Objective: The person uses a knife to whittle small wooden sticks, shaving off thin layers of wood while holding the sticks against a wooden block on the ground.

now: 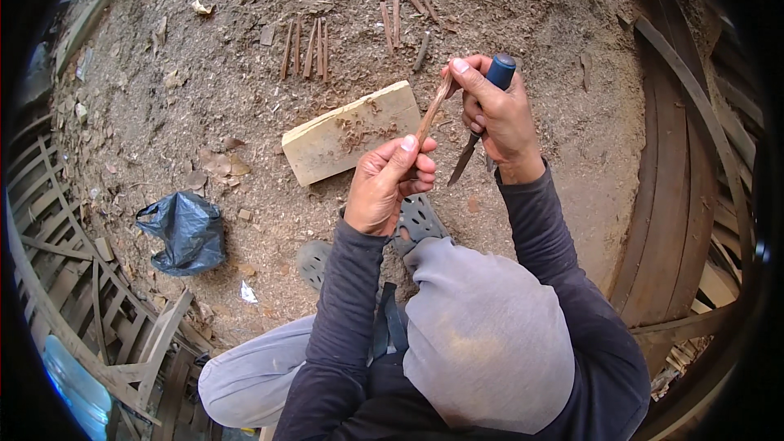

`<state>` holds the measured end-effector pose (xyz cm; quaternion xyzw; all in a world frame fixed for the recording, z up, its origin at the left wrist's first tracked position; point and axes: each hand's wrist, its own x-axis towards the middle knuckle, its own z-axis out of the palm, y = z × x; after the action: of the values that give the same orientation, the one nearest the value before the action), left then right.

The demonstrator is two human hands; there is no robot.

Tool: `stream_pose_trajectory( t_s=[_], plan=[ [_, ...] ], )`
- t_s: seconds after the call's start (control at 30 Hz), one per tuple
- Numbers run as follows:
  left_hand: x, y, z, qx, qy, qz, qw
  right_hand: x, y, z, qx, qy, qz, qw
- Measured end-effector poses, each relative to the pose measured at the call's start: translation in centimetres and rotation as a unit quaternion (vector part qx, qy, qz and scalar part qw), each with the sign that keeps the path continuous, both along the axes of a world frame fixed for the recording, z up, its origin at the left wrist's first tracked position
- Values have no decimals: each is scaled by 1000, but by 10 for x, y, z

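Between my two hands is a thin brown wooden stick [434, 112], held slanted. My left hand [389, 180] pinches its lower end between thumb and fingers. My right hand [502, 114] grips a knife [500, 72] by its blue handle, the dark blade pointing down toward me. The thumb and forefinger of that hand also touch the stick's upper end. Below and beyond my hands lies a pale wooden block [347, 135] with curled shavings on top.
Several narrow brown sticks [309, 49] lie on the shaving-covered ground beyond the block, with more sticks [390, 24] to their right. A black plastic bag [184, 233] sits at left. Wooden planks [665, 171] line the right side; slatted wood [73, 261] stands at the left.
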<state>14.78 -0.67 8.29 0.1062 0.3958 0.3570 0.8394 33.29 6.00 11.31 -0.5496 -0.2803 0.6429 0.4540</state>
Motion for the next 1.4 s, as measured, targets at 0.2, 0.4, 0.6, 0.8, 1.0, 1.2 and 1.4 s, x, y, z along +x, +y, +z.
stream_pose_trajectory(
  t_s=[0.2, 0.4, 0.6, 0.8, 1.0, 1.2, 1.4],
  plan=[
    [7, 0, -1, 124, 179, 86, 972, -4, -4, -1, 80, -195, -28, 977],
    [1, -6, -5, 235, 213, 78, 945, -4, -8, -6, 70, -222, -36, 972],
    [-2, -13, -16, 333, 311, 99, 885, -6, -13, -19, 45, -223, -26, 973],
    [-14, -24, -67, 202, 443, 86, 869, 9, -15, -29, 131, -294, -45, 946],
    [-17, -39, -99, 180, 515, 19, 838, 17, -20, -24, 151, -158, -74, 973],
    [-11, -37, -99, 274, 580, 46, 766, 8, -15, -5, 238, -20, -66, 969],
    [-11, -34, -103, 324, 594, 45, 735, 5, -13, -9, 348, -31, 14, 937]
  ],
)
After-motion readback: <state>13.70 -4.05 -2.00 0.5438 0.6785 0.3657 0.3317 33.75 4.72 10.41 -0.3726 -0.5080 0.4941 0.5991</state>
